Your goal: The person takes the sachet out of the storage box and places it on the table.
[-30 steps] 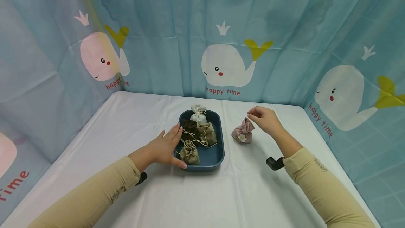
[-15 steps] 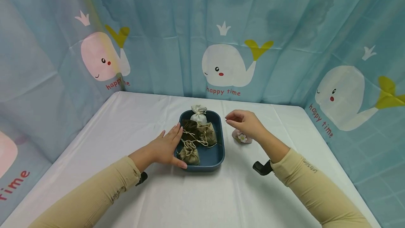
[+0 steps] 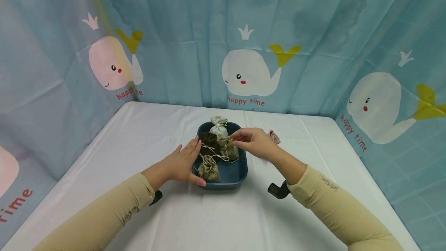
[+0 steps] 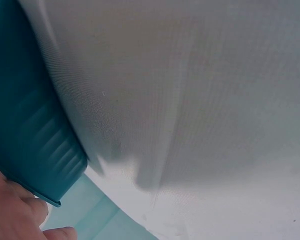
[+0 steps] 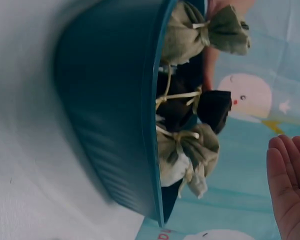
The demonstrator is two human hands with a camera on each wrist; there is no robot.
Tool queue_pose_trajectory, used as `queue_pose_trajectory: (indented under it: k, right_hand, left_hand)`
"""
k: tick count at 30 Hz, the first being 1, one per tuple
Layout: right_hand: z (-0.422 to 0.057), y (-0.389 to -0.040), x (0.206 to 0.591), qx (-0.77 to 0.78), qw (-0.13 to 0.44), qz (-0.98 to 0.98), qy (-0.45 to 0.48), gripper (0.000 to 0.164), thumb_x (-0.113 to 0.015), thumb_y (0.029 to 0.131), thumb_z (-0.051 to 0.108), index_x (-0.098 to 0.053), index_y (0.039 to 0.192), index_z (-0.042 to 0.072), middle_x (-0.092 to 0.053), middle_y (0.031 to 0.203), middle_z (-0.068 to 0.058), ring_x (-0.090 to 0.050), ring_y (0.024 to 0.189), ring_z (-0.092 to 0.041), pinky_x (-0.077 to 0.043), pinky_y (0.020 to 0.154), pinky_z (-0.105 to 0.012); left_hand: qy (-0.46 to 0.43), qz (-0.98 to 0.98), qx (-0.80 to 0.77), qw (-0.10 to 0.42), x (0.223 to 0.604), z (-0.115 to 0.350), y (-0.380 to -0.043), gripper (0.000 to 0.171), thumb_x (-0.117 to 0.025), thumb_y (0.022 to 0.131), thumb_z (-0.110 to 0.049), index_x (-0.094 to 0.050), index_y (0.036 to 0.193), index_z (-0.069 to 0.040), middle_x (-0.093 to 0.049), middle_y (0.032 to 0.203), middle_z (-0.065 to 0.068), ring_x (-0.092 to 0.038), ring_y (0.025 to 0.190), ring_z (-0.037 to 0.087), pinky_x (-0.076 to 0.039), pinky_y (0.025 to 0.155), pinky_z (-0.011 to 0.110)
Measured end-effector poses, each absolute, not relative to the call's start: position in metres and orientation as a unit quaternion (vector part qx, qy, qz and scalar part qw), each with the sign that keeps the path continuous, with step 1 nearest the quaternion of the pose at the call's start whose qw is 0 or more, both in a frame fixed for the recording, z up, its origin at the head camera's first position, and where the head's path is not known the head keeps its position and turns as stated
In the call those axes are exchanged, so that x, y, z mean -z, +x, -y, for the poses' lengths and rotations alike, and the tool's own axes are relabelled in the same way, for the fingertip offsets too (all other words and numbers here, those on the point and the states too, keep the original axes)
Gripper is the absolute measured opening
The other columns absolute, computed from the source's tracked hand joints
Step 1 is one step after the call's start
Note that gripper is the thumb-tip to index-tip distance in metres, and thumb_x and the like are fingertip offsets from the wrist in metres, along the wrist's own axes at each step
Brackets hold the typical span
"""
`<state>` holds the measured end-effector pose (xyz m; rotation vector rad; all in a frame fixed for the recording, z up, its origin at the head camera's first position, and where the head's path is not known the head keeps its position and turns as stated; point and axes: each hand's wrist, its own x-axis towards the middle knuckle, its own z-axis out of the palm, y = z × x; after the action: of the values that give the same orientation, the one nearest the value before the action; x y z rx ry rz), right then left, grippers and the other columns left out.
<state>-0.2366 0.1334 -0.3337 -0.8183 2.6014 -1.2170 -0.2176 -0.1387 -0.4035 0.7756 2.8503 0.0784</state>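
A dark blue plastic basin (image 3: 228,177) holds several small drawstring pouches. The white pouch (image 3: 218,128) sits at the back, a dark brown pouch (image 3: 208,140) and a tan pouch (image 3: 228,151) in the middle, a khaki pouch (image 3: 209,170) at the front left. My left hand (image 3: 182,162) rests on the basin's left rim, fingers spread. Over the right rim hovers my right hand (image 3: 256,141), fingertips close by the tan pouch; in the right wrist view its fingers (image 5: 280,165) are extended and hold nothing. Behind that hand, a pink pouch (image 3: 274,136) is mostly hidden.
A white cloth (image 3: 209,220) covers the table. Blue curtains (image 3: 181,65) printed with whales enclose its back and sides. Each wrist carries a black camera mount, the right mount (image 3: 278,191) hanging under the sleeve.
My right hand has moved left from above the pink pouch to the basin's right side, holding nothing. The pink pouch stays on the table. My left hand has not moved.
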Motion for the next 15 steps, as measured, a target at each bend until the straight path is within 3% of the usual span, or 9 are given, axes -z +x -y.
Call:
queue_pose_trajectory:
  k: [8,15]
  right_hand:
    - [-0.114,-0.232,0.343,0.397,0.118,-0.857,-0.306,0.027,-0.061,0.089,0.019,-0.064,0.114,0.01,-0.067,0.1,-0.004,-0.062,0.089,-0.01,-0.05,0.075,-0.025]
    - [-0.098,-0.223,0.347,0.374,0.159,-0.853,-0.327,0.036,-0.063,0.088,0.019,-0.059,0.121,0.009,-0.065,0.109,-0.007,-0.061,0.099,-0.013,-0.05,0.079,-0.024]
  left_hand:
    - [0.26,-0.961,-0.033,0.093,0.403,0.139,-0.217,0.133,-0.041,0.054,-0.091,0.004,0.147,-0.006,0.012,0.152,0.012,0.003,0.14,0.025,-0.012,0.106,0.056]
    - [0.265,-0.959,-0.04,0.089,0.402,0.139,-0.216,0.133,-0.042,0.055,-0.09,0.003,0.147,-0.005,0.011,0.152,0.012,0.001,0.14,0.026,-0.012,0.106,0.057]
